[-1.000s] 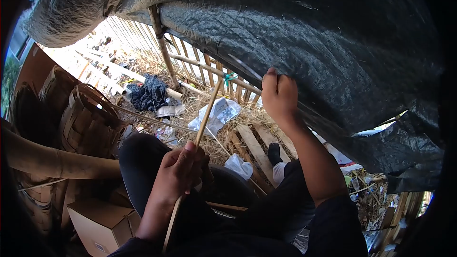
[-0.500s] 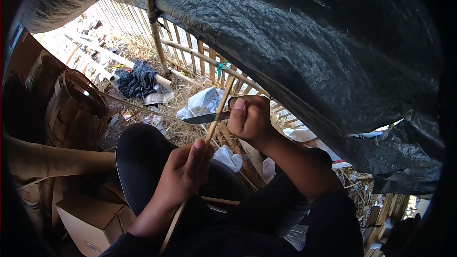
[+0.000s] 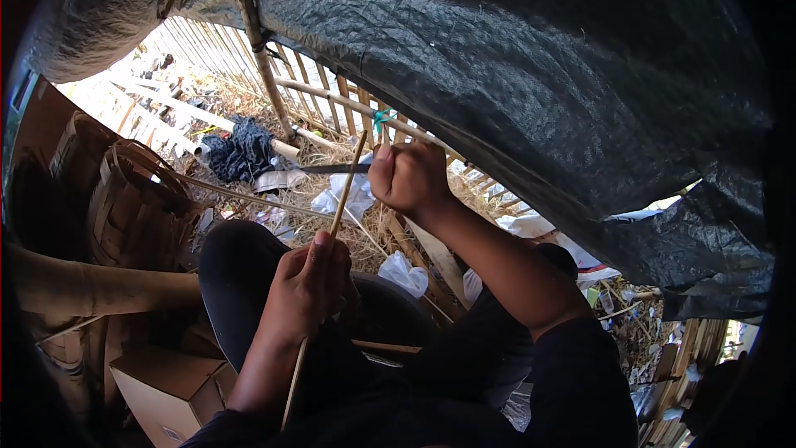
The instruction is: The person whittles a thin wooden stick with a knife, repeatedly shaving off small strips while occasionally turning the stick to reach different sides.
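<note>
In my left hand (image 3: 311, 289) is a thin bamboo strip (image 3: 341, 206), gripped near its middle with the thumb along it. Its upper end points up and away, and its lower end runs down past my forearm. My right hand (image 3: 412, 177) is closed around a knife, the handle hidden inside the fist. The dark knife blade (image 3: 332, 169) points left and crosses the strip a little below its upper tip. Both hands are in front of my bent legs (image 3: 249, 282).
Left are woven baskets (image 3: 137, 199), a thick bamboo pole (image 3: 108, 284) and a cardboard box (image 3: 166, 390). A dark tarp (image 3: 531, 108) hangs at the right, by a bamboo fence (image 3: 327, 104). Dark cloth (image 3: 240, 149) and a plastic bag (image 3: 404, 274) lie on the littered ground.
My right hand and the knife have moved up and slightly left, towards the strip's upper end. The strip has turned narrower side on, and my left hand has shifted slightly left.
</note>
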### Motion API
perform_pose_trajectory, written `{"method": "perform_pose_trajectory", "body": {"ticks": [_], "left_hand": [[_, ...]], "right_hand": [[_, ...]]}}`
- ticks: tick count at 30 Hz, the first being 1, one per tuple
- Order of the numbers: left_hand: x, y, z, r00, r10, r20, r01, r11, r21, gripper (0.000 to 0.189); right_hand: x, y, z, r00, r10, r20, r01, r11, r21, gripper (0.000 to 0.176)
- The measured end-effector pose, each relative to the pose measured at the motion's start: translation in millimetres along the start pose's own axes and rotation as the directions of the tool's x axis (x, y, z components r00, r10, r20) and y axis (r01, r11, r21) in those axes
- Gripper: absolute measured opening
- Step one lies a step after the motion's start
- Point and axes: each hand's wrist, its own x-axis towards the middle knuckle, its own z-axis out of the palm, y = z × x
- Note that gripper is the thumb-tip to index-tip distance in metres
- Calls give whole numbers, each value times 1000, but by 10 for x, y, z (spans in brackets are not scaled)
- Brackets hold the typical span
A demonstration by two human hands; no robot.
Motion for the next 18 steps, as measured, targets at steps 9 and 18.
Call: {"method": "perform_pose_trajectory", "body": {"ticks": [9,18], "left_hand": [[-139,107,184,993,-8,115,12,999,-32,47],[-117,160,161,993,41,109,-44,999,21,49]], "right_hand": [[211,789,-275,781,616,-107,-606,704,-371,56],[1,-76,-709,944,330,-11,-311,900,306,49]]}}
